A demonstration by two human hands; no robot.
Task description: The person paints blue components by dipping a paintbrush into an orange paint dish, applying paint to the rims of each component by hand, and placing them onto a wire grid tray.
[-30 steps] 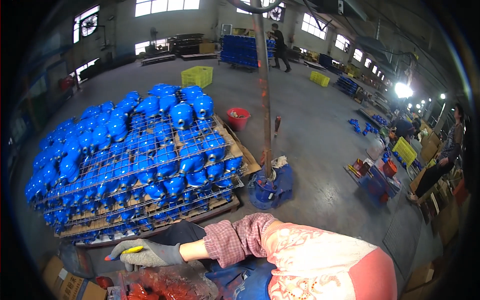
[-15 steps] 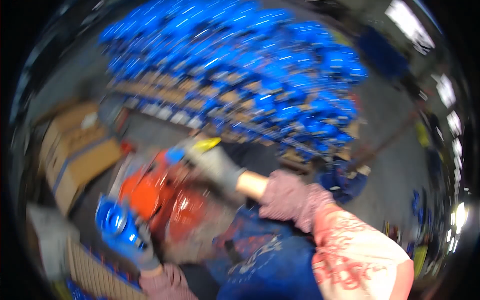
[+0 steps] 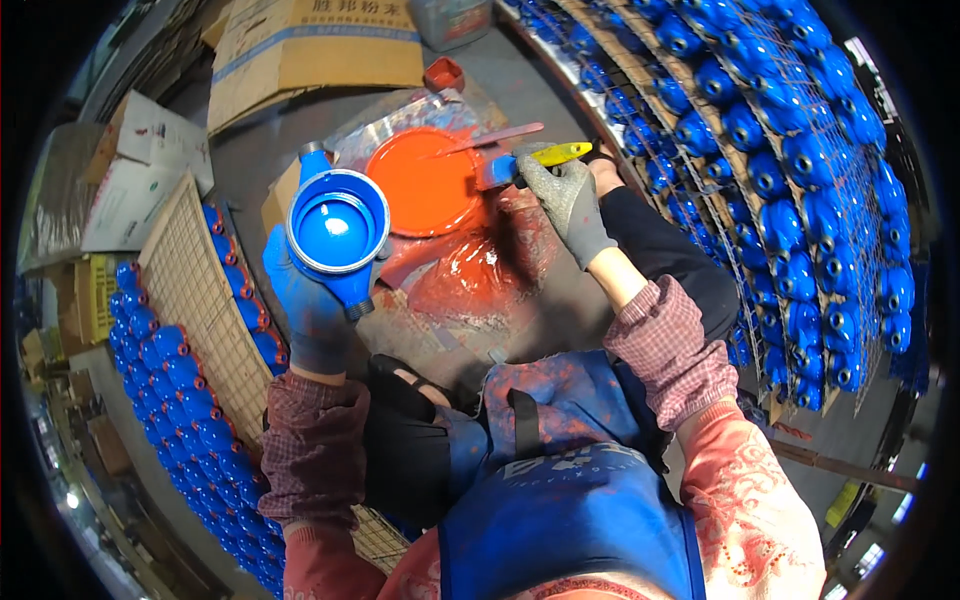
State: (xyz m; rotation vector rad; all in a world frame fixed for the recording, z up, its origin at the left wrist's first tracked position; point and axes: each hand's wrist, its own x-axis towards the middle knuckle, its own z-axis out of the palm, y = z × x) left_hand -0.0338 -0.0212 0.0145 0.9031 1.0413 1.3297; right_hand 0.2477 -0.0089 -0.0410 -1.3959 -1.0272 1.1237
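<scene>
My left hand (image 3: 308, 312), in a grey-blue glove smeared with paint, grips a blue metal housing like a water meter body (image 3: 338, 222). Its round opening faces up, and a threaded pipe end points toward me. In my gloved right hand (image 3: 570, 208) is a paintbrush (image 3: 562, 154) with a yellow handle. Its bristle end is at the right rim of a round container of orange-red paint (image 3: 415, 175). A flat paint-coated stick (image 3: 500, 136) lies across that container's far right rim. The housing is just left of the paint, apart from the brush.
Many blue housings (image 3: 785, 215) stand on wire-mesh layers at the right. More, with red-coated ends (image 3: 185, 385), sit at the left by a mesh panel (image 3: 195, 290). Cardboard boxes (image 3: 315, 50) stand behind. Red-stained plastic (image 3: 470, 280) lies before the paint, and a small red cup (image 3: 444, 74) is beyond.
The view has turned and steadied, so the stacked housings now appear at the right. The blue housing is now close to the paint container, with its opening up. Both hands keep their holds.
</scene>
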